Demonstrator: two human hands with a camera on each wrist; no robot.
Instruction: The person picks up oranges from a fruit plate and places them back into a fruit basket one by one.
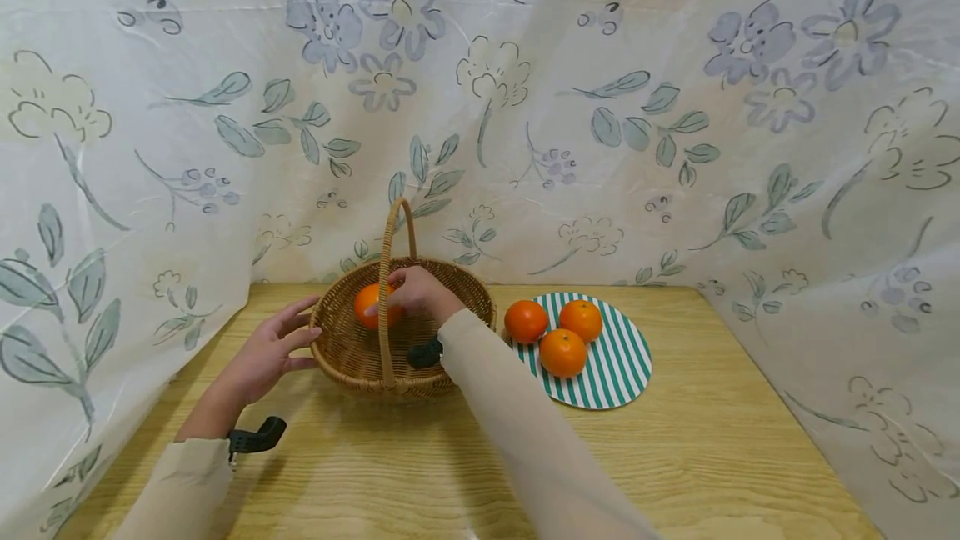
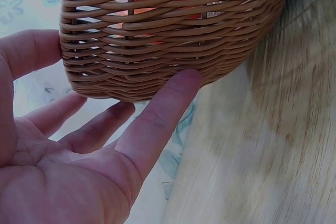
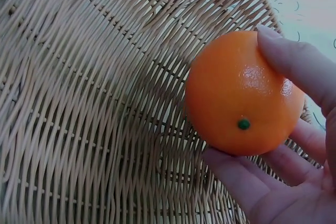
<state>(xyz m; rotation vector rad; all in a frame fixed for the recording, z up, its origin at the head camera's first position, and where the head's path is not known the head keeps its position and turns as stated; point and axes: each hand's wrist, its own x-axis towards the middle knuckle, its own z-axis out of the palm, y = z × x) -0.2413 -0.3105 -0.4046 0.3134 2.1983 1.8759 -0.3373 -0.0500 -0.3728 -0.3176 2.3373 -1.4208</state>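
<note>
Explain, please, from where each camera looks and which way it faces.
Head: worn there, facing forward and down at the basket; left hand, right hand and sleeves show.
Left wrist: worn there, facing the basket's outside; left hand shows.
Right wrist: worn there, facing into the basket; right hand shows, holding an orange.
Head and right wrist share this orange.

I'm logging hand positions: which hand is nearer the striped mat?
Right. The right hand holds an orange in the basket, left of the striped mat; the left hand touches the basket's left side, farther.

Pale floral sheeting (image 1: 540, 190) on 3 sides of wood-grain table (image 1: 712, 440).
</note>
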